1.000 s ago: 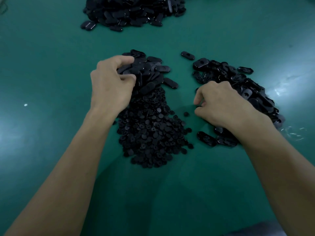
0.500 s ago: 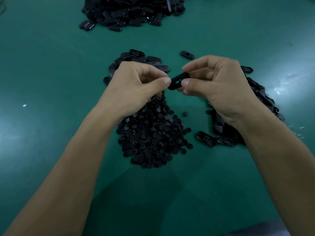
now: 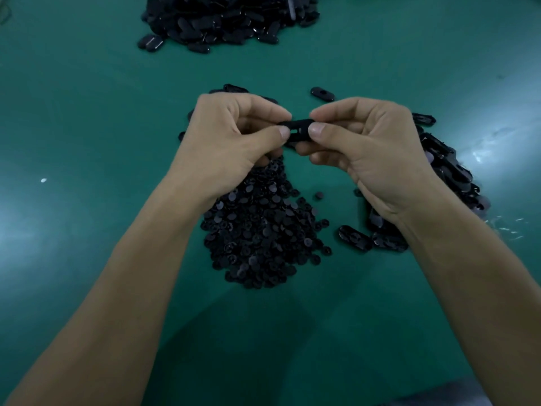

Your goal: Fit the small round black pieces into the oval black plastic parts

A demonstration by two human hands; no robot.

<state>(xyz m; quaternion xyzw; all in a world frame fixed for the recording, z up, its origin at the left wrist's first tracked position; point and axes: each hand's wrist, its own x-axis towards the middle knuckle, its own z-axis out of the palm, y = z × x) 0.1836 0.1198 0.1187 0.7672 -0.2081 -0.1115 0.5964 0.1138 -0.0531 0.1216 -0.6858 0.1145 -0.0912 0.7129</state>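
One oval black plastic part (image 3: 298,129) is held level above the green table, between both hands. My left hand (image 3: 234,136) pinches its left end with thumb and forefinger. My right hand (image 3: 369,142) pinches its right end the same way. Below the hands lies a heap of small round black pieces (image 3: 263,230). A pile of oval parts (image 3: 448,177) spreads to the right, partly hidden by my right hand. Another pile of oval parts (image 3: 234,89) sits behind my left hand, mostly hidden. Whether a round piece sits in the held part is not visible.
A large heap of oval black parts (image 3: 228,22) lies at the far edge of the green table (image 3: 87,112). A single oval part (image 3: 322,93) lies apart behind the hands, another (image 3: 354,237) near my right wrist. One round piece (image 3: 319,195) lies loose.
A second ago both hands were down in the piles. They rose and met over the table, and the oval part between them has turned level, with both thumbs now on it.
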